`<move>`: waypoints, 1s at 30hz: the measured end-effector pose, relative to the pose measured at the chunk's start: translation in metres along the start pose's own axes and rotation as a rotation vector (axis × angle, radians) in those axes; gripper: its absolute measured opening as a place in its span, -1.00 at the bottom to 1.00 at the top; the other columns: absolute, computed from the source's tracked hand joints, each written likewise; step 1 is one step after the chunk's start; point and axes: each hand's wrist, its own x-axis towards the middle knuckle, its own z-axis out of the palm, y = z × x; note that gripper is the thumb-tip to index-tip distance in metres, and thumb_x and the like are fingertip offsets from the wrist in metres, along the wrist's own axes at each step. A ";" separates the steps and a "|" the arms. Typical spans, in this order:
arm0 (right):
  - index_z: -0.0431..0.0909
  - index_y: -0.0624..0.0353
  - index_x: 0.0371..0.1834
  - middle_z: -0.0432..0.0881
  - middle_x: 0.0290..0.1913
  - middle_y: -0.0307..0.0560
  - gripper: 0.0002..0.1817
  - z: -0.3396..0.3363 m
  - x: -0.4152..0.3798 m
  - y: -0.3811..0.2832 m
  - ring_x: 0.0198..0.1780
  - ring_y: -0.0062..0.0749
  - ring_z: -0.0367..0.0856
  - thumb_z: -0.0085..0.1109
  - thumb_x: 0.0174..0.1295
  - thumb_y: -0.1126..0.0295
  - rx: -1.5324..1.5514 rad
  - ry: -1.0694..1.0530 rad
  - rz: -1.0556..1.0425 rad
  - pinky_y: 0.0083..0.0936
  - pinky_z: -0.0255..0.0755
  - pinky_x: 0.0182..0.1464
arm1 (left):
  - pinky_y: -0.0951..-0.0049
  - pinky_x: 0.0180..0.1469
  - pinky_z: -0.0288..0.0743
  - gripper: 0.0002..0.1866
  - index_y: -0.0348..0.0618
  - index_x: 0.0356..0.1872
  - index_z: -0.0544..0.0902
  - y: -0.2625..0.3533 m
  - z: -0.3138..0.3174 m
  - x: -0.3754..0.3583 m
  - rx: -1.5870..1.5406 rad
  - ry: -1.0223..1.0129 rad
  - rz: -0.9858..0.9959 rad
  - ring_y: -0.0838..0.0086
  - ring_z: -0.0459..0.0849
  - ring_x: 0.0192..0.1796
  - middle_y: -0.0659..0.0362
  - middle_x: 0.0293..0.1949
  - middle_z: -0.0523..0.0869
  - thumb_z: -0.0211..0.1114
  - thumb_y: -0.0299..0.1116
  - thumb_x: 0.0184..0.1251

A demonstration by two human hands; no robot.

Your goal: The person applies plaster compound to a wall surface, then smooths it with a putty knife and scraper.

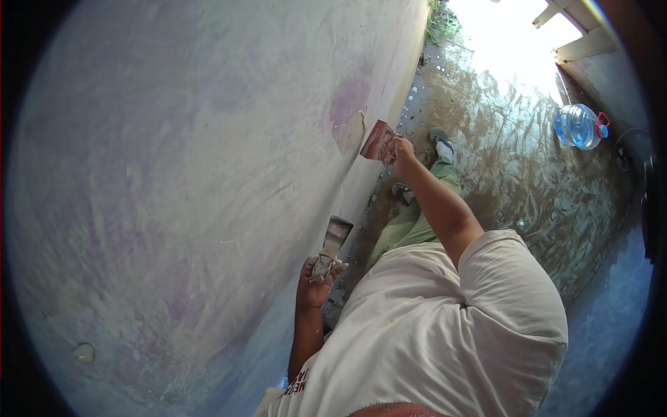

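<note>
My right hand (402, 151) is wrapped around a wide putty knife with a reddish, smeared blade (379, 141). The blade's edge is right at the wall (208, 153), beside a pale patch of filler (356, 132) on a purple spot. Lower down and closer to my body, my left hand (314, 285) grips a second putty knife (336, 235), its grey metal blade pointing away from me. Whitish filler coats that knife's handle end and my left fingers.
Pale purple and white smears cover the wall, with a small round patch (84, 352) low on the left. A large clear water bottle (577, 126) with a red handle lies on the dirty floor (514, 167). Green leaves (442, 22) show at the wall's far end.
</note>
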 end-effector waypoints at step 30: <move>0.37 0.28 -0.13 0.55 -0.19 0.06 -0.73 0.028 -0.010 -0.163 -0.19 -0.07 0.60 -0.15 0.06 0.58 0.213 -0.295 0.165 -0.12 0.50 -0.04 | -0.02 0.17 0.41 -0.52 -0.11 0.02 0.52 -0.068 0.098 0.090 -0.088 0.267 -0.046 0.21 0.58 0.05 0.07 -0.07 0.64 0.40 -0.51 -0.02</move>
